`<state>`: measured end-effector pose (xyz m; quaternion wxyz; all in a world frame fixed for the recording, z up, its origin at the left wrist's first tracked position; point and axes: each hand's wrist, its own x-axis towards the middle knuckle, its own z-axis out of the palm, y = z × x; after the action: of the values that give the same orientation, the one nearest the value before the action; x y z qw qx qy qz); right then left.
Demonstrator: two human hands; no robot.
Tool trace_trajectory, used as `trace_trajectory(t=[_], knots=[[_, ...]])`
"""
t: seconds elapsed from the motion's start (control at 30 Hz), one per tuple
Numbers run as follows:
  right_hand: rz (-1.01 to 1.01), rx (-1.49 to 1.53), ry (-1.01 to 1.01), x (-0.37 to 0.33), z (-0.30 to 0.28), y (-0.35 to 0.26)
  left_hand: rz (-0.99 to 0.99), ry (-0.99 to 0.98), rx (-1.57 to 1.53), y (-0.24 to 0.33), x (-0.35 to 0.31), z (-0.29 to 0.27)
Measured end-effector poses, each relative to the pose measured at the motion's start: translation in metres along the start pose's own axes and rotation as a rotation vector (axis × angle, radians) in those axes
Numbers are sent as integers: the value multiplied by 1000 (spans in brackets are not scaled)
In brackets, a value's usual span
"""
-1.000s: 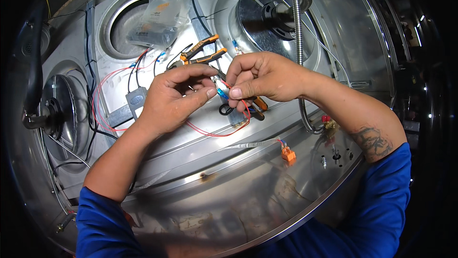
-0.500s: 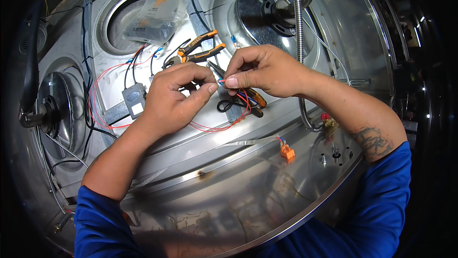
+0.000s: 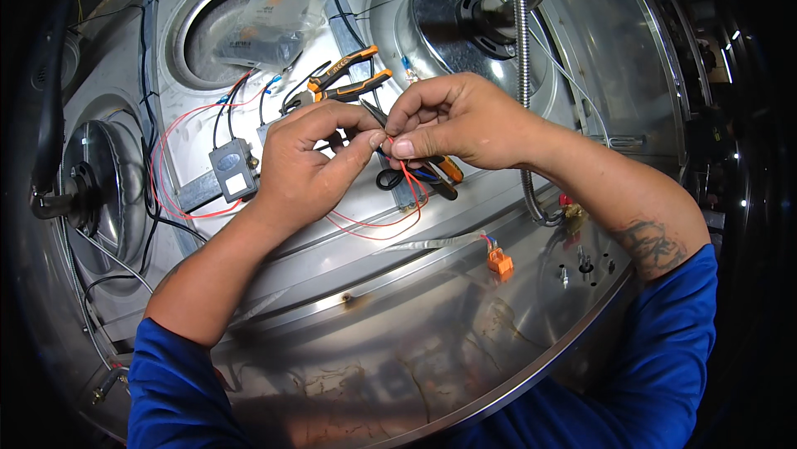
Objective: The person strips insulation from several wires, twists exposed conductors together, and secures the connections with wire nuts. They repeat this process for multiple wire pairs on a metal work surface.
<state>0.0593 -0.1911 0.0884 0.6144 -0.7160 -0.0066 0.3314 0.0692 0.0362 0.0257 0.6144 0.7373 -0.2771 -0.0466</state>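
Red wires [image 3: 408, 177], right hand [image 3: 455, 124] pinching them, left hand [image 3: 311, 146] closer than before

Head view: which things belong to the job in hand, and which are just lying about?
In the work:
red wires, pinched by the right hand
left hand, fingertips close by; its grip is unclear

Apparently just lying about:
orange-handled pliers
clear plastic bag
orange plug

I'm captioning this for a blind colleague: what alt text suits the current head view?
A person's right hand pinches thin red wires, the left hand close beside it. Beyond lie orange-handled pliers and a clear plastic bag; nearer, an orange connector lies on shiny metal.
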Motion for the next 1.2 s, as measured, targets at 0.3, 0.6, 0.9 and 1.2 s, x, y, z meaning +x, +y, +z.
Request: trace_trajectory(t=[0.3, 0.6, 0.9, 1.2], knots=[[43, 123, -52, -1, -1, -2, 71, -23, -66, -8, -1, -7], [56, 72, -134, -2, -2, -6, 399, -186, 162, -5, 6, -14], [86, -132, -94, -3, -2, -9, 262, -139, 83, 5, -4, 1], [134, -319, -104, -3, -3, -9, -368, -165, -331, -2, -7, -3]])
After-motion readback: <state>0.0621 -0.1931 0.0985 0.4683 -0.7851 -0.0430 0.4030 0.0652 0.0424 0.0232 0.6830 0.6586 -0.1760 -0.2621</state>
